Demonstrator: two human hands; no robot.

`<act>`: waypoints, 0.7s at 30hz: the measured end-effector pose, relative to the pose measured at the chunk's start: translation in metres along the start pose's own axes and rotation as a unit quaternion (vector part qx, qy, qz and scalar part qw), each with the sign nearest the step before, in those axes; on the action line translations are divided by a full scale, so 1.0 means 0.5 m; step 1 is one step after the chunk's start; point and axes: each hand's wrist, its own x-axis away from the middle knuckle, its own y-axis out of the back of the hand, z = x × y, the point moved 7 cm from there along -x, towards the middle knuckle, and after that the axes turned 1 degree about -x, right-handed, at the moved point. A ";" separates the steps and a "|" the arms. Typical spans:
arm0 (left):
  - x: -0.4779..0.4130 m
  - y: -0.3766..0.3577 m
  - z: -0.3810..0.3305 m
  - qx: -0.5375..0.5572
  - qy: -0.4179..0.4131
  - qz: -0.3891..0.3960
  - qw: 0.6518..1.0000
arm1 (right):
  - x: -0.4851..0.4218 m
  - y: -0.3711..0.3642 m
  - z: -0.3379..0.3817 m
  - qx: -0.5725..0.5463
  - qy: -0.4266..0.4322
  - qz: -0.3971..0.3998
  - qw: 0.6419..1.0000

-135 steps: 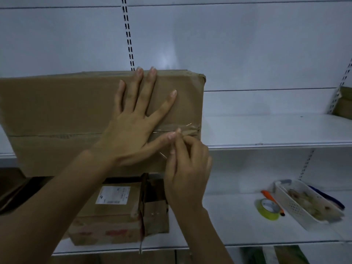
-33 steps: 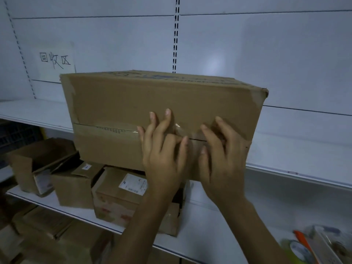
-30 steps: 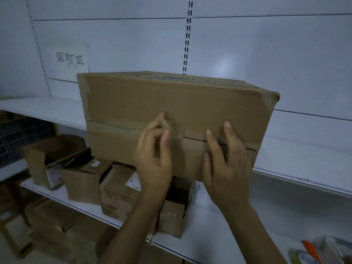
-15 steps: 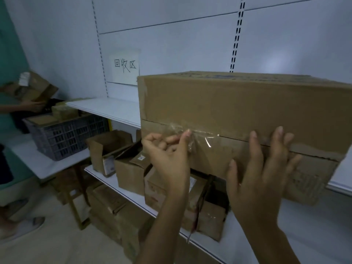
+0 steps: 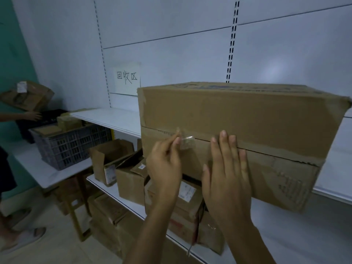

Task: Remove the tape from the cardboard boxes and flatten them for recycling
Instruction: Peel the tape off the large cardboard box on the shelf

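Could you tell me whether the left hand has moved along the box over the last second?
Yes. The left hand, pinching the clear tape, has moved leftward along the seam of the cardboard box, toward its left edge.

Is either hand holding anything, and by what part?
The left hand pinches the tape by its peeled loose end; the right hand lies flat on the box.

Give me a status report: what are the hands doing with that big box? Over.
Left hand pinches the clear tape, part-peeled off the seam. Right hand flat against the cardboard box, fingers straight. Nothing blocking the seam ahead.
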 end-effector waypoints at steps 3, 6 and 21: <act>-0.034 0.008 0.082 0.210 0.206 0.031 0.955 | -0.003 -0.002 0.004 0.014 -0.025 -0.012 1.000; -0.058 0.012 0.129 0.387 0.324 0.074 0.860 | 0.003 -0.009 0.008 0.017 -0.059 -0.029 0.998; -0.145 -0.061 0.149 0.508 0.250 0.310 0.764 | -0.022 -0.141 0.086 0.104 -0.227 -0.149 0.957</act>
